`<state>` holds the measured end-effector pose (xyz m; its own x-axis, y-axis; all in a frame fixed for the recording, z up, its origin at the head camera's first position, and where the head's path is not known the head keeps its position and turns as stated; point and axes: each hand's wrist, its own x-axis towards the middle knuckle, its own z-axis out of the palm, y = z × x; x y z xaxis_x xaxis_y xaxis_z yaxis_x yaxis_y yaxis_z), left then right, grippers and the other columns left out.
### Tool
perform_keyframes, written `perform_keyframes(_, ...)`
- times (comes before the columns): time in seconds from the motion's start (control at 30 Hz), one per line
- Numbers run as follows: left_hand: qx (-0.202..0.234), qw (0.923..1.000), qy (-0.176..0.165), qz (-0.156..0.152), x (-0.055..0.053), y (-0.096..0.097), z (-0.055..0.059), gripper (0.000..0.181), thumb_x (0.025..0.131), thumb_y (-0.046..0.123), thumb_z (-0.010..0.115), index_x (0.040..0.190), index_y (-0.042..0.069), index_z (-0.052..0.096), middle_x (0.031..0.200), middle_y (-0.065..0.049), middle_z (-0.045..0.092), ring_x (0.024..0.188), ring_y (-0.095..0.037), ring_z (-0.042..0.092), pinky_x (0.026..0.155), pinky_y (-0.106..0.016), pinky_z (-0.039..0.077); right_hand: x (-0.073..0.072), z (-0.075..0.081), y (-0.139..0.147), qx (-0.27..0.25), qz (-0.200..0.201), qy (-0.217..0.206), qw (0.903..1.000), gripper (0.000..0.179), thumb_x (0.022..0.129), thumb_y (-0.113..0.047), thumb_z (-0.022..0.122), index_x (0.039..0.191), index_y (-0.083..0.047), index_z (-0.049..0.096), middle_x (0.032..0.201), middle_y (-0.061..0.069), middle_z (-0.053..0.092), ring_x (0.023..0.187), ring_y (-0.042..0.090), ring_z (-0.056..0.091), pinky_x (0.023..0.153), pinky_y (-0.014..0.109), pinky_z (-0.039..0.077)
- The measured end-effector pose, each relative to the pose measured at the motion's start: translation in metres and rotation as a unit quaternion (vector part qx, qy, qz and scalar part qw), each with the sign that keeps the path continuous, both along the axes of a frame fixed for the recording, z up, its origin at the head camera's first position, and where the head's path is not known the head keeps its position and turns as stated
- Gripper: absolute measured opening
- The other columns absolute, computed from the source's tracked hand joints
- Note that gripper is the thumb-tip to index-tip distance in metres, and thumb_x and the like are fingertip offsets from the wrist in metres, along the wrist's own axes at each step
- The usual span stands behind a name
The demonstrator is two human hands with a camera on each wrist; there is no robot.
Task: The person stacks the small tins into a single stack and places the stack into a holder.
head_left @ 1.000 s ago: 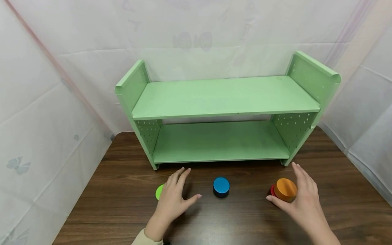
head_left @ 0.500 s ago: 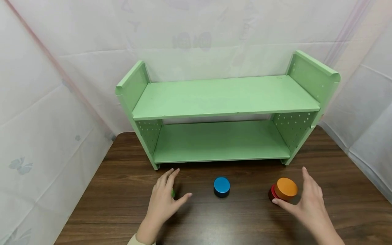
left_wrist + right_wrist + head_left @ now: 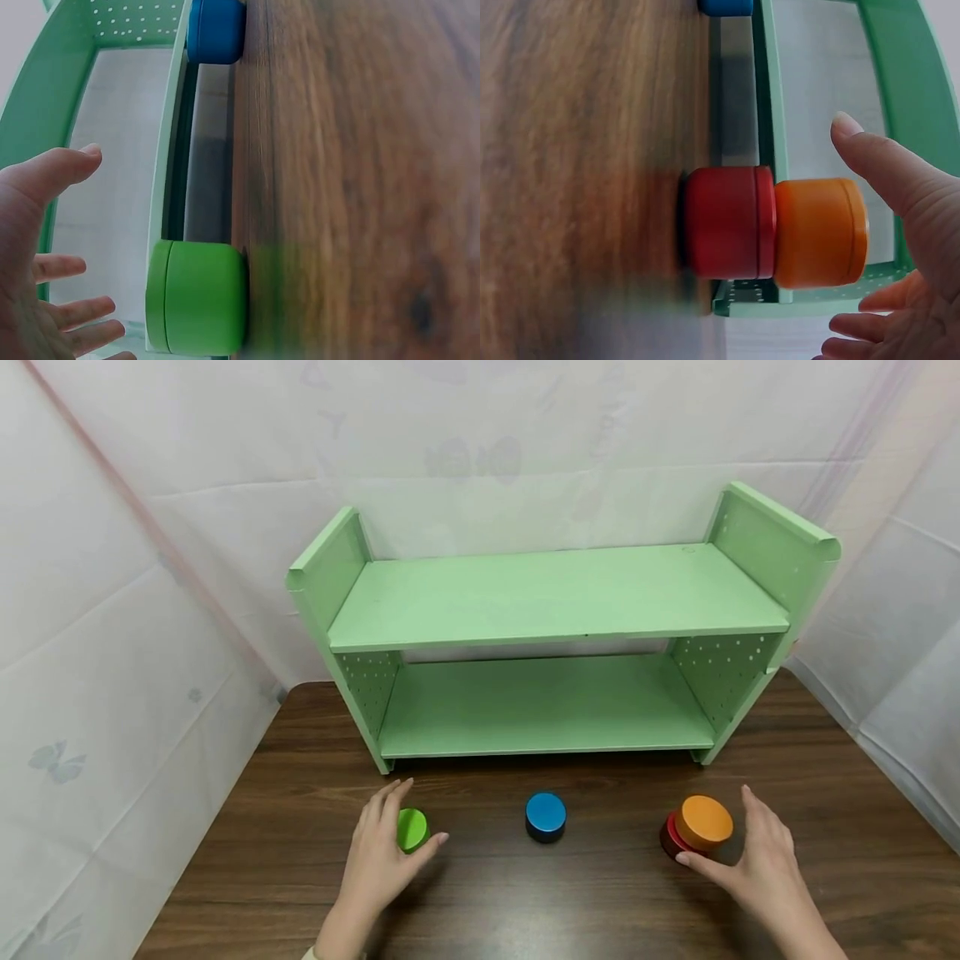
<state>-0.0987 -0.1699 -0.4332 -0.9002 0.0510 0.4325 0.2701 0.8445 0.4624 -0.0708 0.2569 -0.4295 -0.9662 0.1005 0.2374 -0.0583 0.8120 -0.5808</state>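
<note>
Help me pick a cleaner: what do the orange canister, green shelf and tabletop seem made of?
Orange canister: likely metal, possibly plastic, satin; its rim has a soft sheen.
Green shelf: perhaps smooth painted sheet metal, given its perforated sides.
Tabletop: wood or printed laminate, glossy; streaked brown grain and a pale reflection show.

Head view looked forward and down from above, set well back; surface (image 3: 480, 902), whole green shelf (image 3: 558, 597), left hand (image 3: 377, 857) and right hand (image 3: 763, 858) in frame. Left wrist view sat low, tipped sideways, near green container (image 3: 199, 298), surface on frame's right. Right wrist view mirrored it, near red container (image 3: 730, 223) and orange container (image 3: 817, 233). Both wrist views shared blue container (image 3: 216, 31) and green shelf.
</note>
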Motion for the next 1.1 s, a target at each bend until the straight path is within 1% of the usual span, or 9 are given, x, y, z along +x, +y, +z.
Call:
perform_keyframes(0.1,0.012,0.9999,0.000,0.007,0.000,-0.005,-0.002,0.083,0.068,0.036,0.085,0.135,0.005,0.046,0.132,-0.021,0.049,0.117,-0.040,0.049,0.089,-0.063,0.041,-0.002,-0.003,0.003,-0.003,0.003,-0.026,0.9996,0.121,0.064,-0.034,0.087,0.144,0.017,0.013,0.135,0.044,0.028,0.119,0.060,0.026,0.095,0.071,0.023)
perform_keyframes(0.2,0.023,0.9996,-0.010,0.012,0.001,-0.009,-0.003,0.082,0.069,0.035,0.084,0.135,0.004,0.046,0.130,-0.022,0.049,0.116,-0.041,0.049,0.087,-0.064,0.041,-0.004,-0.005,0.006,-0.003,0.012,-0.064,0.9979,0.120,0.066,-0.038,0.085,0.145,0.015,0.012,0.137,0.044,0.026,0.120,0.061,0.025,0.092,0.073,0.025)
perform_keyframes(0.37,0.037,0.9978,-0.053,0.017,0.002,-0.014,-0.004,0.082,0.072,0.038,0.082,0.136,0.003,0.044,0.130,-0.023,0.047,0.116,-0.044,0.047,0.083,-0.063,0.044,-0.007,-0.008,0.008,-0.001,0.028,-0.108,0.9937,0.119,0.069,-0.041,0.083,0.145,0.015,0.012,0.138,0.044,0.025,0.120,0.061,0.025,0.090,0.074,0.028)
perform_keyframes(0.43,0.047,0.9961,-0.072,0.018,0.002,-0.016,-0.004,0.084,0.071,0.038,0.082,0.137,0.003,0.042,0.130,-0.025,0.045,0.117,-0.045,0.045,0.084,-0.063,0.044,-0.007,-0.010,0.009,-0.003,0.032,-0.116,0.9927,0.118,0.069,-0.042,0.083,0.144,0.016,0.013,0.138,0.044,0.026,0.120,0.061,0.026,0.090,0.073,0.028)
perform_keyframes(0.53,0.063,0.9937,-0.091,0.017,0.002,-0.019,-0.005,0.086,0.071,0.036,0.083,0.137,0.002,0.040,0.130,-0.026,0.042,0.119,-0.047,0.042,0.086,-0.064,0.043,-0.007,-0.012,0.010,-0.010,0.037,-0.121,0.9919,0.116,0.070,-0.041,0.083,0.144,0.015,0.015,0.138,0.043,0.027,0.121,0.059,0.028,0.090,0.072,0.029)
perform_keyframes(0.7,0.071,0.9925,-0.099,0.006,0.000,-0.026,-0.006,0.087,0.069,0.030,0.085,0.137,0.000,0.040,0.129,-0.026,0.042,0.117,-0.045,0.044,0.087,-0.062,0.043,-0.008,-0.014,0.011,-0.033,0.045,-0.114,0.9919,0.109,0.071,-0.037,0.083,0.143,0.015,0.019,0.138,0.041,0.030,0.121,0.057,0.032,0.090,0.070,0.032)
perform_keyframes(0.87,0.075,0.9911,-0.110,-0.003,-0.001,-0.030,-0.007,0.088,0.067,0.027,0.086,0.136,-0.002,0.040,0.128,-0.027,0.045,0.116,-0.044,0.047,0.089,-0.060,0.043,-0.010,-0.016,0.011,-0.056,0.055,-0.101,0.9917,0.097,0.073,-0.032,0.082,0.139,0.015,0.030,0.133,0.037,0.039,0.119,0.053,0.040,0.089,0.066,0.038)
perform_keyframes(1.0,0.081,0.9881,-0.130,-0.013,-0.002,-0.033,-0.008,0.090,0.066,0.027,0.087,0.135,-0.004,0.040,0.129,-0.027,0.047,0.119,-0.044,0.047,0.092,-0.059,0.042,-0.010,-0.016,0.011,-0.050,0.044,-0.119,0.9906,0.095,0.074,-0.035,0.081,0.137,0.015,0.030,0.132,0.038,0.040,0.118,0.053,0.041,0.089,0.066,0.038)
perform_keyframes(1.1,0.085,0.9852,-0.147,-0.023,-0.004,-0.035,-0.009,0.090,0.066,0.027,0.088,0.135,-0.005,0.040,0.132,-0.026,0.047,0.124,-0.045,0.044,0.095,-0.059,0.040,-0.010,-0.016,0.012,-0.047,0.039,-0.134,0.9892,0.095,0.076,-0.038,0.079,0.137,0.016,0.029,0.132,0.039,0.040,0.118,0.054,0.041,0.089,0.066,0.038)
